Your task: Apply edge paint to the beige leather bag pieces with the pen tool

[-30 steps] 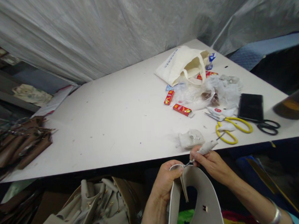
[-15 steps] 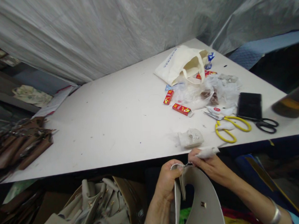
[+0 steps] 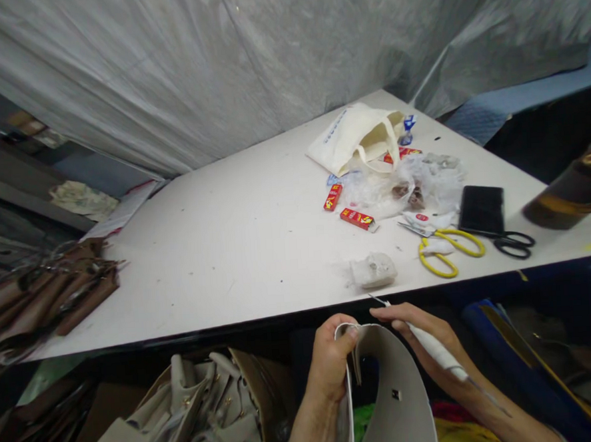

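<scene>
My left hand (image 3: 328, 356) is closed on the upper edge of a curved, pale beige bag panel (image 3: 402, 374), thumb on the near side. The panel bends round, with a folded strip inside and a small metal fitting on its face. My right hand (image 3: 427, 329) grips a thin pointed tool (image 3: 436, 352) with a white-wrapped handle. Its metal tip points up and left, near the table edge and apart from the panel. A whitish lump (image 3: 373, 269) lies on the table just beyond my hands.
Yellow-handled scissors (image 3: 440, 255), black-handled scissors (image 3: 514, 244), a dark phone-like slab (image 3: 482, 209), red boxes (image 3: 358, 219), plastic bags (image 3: 374, 189) and a cream tote (image 3: 353, 137) lie on the white table (image 3: 226, 238). Brown leather pieces (image 3: 64, 288) sit left; a carton holds beige bags (image 3: 202, 413).
My right hand has drawn away from the panel's top edge, and the tool has turned so its tip shows. My left hand keeps its hold. The view has shifted slightly.
</scene>
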Demonstrator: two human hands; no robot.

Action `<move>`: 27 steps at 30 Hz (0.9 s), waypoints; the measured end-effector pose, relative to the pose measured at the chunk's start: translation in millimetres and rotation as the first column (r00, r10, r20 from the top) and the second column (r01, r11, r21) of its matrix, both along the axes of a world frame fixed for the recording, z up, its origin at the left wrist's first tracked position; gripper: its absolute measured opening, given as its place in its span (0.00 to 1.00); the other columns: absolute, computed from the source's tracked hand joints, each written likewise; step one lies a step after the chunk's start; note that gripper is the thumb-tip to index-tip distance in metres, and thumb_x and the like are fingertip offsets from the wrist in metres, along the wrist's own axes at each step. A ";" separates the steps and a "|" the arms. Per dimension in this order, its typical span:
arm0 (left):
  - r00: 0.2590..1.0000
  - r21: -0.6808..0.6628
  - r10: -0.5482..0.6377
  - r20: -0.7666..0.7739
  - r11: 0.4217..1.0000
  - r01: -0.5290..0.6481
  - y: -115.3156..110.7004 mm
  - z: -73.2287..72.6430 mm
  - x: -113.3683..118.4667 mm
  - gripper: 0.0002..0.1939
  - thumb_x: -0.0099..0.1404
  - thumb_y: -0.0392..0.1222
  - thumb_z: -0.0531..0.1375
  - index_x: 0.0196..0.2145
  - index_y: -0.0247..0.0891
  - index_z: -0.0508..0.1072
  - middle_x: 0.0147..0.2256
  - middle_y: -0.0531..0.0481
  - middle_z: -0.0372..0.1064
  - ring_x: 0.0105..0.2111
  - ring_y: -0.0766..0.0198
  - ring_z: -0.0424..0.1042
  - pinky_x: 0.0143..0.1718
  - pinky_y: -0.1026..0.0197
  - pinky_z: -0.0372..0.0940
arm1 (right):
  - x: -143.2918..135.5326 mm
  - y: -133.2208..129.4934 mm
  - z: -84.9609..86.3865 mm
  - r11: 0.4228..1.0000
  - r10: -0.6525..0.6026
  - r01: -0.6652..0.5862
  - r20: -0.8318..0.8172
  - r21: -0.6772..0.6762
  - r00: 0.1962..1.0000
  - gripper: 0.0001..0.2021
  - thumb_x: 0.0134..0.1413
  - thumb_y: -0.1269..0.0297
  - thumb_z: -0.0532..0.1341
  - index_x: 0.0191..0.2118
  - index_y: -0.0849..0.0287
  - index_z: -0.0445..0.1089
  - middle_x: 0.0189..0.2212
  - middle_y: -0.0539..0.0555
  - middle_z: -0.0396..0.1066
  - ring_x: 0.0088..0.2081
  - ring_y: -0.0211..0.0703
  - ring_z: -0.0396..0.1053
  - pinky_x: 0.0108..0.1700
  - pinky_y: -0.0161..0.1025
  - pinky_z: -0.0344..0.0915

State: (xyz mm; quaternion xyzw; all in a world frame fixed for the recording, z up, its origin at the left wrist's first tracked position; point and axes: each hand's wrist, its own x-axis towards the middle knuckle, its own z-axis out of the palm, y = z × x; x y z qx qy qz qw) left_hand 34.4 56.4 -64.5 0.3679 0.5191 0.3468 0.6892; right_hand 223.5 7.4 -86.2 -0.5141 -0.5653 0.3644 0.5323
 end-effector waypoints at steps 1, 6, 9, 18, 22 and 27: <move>0.999 0.041 -0.008 -0.042 0.999 0.010 -3.1 3.9 0.0 0.18 0.50 0.50 0.73 0.28 0.35 0.74 0.23 0.54 0.64 0.24 0.66 0.58 0.28 0.63 0.55 | -3.7 -1.0 1.3 1.000 0.007 -0.007 0.027 -0.018 1.000 0.10 0.70 0.57 0.60 0.50 0.49 0.77 0.45 0.54 0.79 0.45 0.47 0.77 0.49 0.40 0.71; 0.972 0.244 -0.017 -0.236 0.967 0.076 -19.7 19.3 -1.8 0.10 0.58 0.46 0.68 0.28 0.37 0.75 0.25 0.52 0.66 0.27 0.62 0.61 0.33 0.61 0.58 | -17.2 -7.0 9.4 0.982 0.114 -0.101 0.075 -0.157 0.991 0.12 0.62 0.51 0.67 0.41 0.54 0.72 0.34 0.51 0.74 0.34 0.44 0.73 0.37 0.37 0.68; 0.957 0.317 0.002 -0.289 0.944 0.094 -27.9 26.9 -2.5 0.07 0.59 0.43 0.66 0.28 0.37 0.75 0.26 0.51 0.68 0.29 0.60 0.64 0.35 0.60 0.59 | -21.0 -10.0 10.3 0.973 0.153 -0.133 0.093 -0.187 0.984 0.11 0.63 0.52 0.67 0.41 0.54 0.71 0.32 0.49 0.72 0.33 0.42 0.70 0.35 0.35 0.65; 0.950 0.419 0.069 -0.305 0.905 0.069 -42.2 35.3 -1.1 0.02 0.58 0.37 0.65 0.31 0.38 0.76 0.29 0.51 0.71 0.31 0.59 0.67 0.37 0.60 0.62 | -29.2 -17.7 13.6 0.974 0.183 -0.163 0.116 -0.160 0.976 0.17 0.61 0.44 0.66 0.37 0.54 0.73 0.32 0.51 0.70 0.33 0.43 0.69 0.35 0.37 0.64; 0.973 0.400 0.064 -0.223 0.916 0.032 -44.4 29.9 0.5 0.05 0.54 0.36 0.67 0.29 0.38 0.73 0.27 0.53 0.69 0.29 0.63 0.64 0.33 0.62 0.60 | -26.3 -19.1 27.3 0.944 0.229 -0.231 -0.038 -0.234 0.973 0.19 0.61 0.42 0.65 0.37 0.56 0.74 0.30 0.51 0.72 0.32 0.43 0.68 0.33 0.37 0.63; 0.986 0.331 0.035 -0.163 0.943 0.021 -45.3 18.7 -0.3 0.10 0.50 0.39 0.70 0.30 0.37 0.74 0.27 0.53 0.70 0.29 0.63 0.64 0.33 0.62 0.60 | -24.8 -13.4 18.2 0.922 0.202 -0.232 -0.126 -0.309 0.971 0.20 0.53 0.43 0.69 0.33 0.58 0.73 0.26 0.49 0.70 0.28 0.41 0.65 0.28 0.35 0.59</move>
